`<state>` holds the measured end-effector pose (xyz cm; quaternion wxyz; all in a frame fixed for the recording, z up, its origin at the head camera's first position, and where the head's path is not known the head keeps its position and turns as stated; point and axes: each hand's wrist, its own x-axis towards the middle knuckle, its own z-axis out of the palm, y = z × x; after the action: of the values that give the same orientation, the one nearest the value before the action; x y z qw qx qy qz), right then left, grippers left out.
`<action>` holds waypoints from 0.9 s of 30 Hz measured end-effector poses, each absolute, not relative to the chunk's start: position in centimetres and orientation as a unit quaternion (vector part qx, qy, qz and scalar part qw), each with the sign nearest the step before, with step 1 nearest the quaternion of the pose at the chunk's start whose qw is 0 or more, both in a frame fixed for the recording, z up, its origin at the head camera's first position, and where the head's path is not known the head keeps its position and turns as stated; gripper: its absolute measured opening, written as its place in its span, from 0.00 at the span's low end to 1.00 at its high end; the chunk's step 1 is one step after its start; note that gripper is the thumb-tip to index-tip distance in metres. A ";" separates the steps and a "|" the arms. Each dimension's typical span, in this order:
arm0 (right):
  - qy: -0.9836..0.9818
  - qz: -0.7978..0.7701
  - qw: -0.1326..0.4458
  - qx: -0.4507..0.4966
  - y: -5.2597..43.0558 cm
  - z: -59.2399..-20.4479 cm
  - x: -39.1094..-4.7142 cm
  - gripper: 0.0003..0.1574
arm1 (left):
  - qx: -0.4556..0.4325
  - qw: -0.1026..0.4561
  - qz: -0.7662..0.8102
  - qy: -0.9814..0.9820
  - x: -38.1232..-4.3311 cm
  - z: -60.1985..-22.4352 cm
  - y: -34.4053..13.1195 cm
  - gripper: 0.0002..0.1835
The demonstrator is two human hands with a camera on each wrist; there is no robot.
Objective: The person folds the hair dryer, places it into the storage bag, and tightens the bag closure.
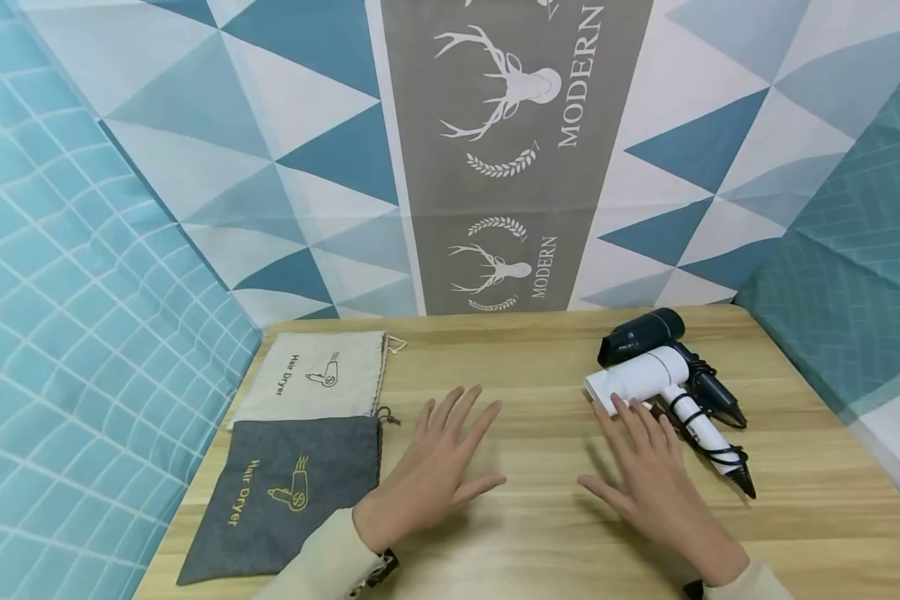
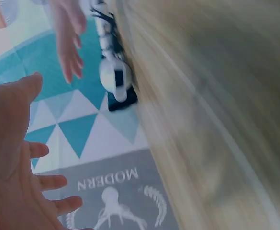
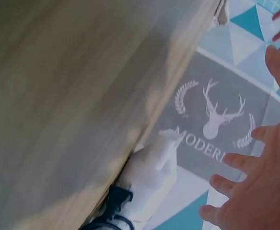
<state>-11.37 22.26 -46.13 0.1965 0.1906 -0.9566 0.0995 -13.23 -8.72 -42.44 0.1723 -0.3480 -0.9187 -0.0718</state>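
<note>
My left hand (image 1: 438,467) hovers over the middle of the table with its fingers spread and nothing in it. To its left lies a dark grey drawstring pouch (image 1: 270,533) printed "Hair Dryer" in yellow. My right hand (image 1: 648,479) is also spread and holds nothing; its fingertips overlap the white hair dryer (image 1: 641,375) in the head view. That dryer lies on its side, its black cord (image 1: 720,454) wound round the handle. Right behind it is a black hair dryer (image 1: 642,335), its handle partly hidden. The white dryer (image 3: 151,167) also shows in the right wrist view.
A cream drawstring pouch (image 1: 311,383) with a black "Hair Dryer" print lies behind the grey one, their edges meeting. The wooden table (image 1: 487,358) ends at a patterned back cloth (image 1: 487,192). Blue tiled cloth (image 1: 82,317) hangs along the left side.
</note>
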 end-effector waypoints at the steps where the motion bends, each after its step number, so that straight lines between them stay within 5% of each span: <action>1: -0.957 0.103 0.196 0.186 22.4 -46.0 -11.4 0.58 | -0.351 0.169 -0.076 -0.918 -13.3 -42.3 -8.5 0.42; 27: -0.944 0.233 0.218 0.086 29.5 -44.6 -14.7 0.42 | -0.416 0.126 -0.099 -0.895 -15.0 -40.1 -2.1 0.36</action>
<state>-14.67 29.54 -44.62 0.2182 0.0863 -0.9437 0.2333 -14.98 -2.14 -40.06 0.1255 -0.4164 -0.8951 -0.0986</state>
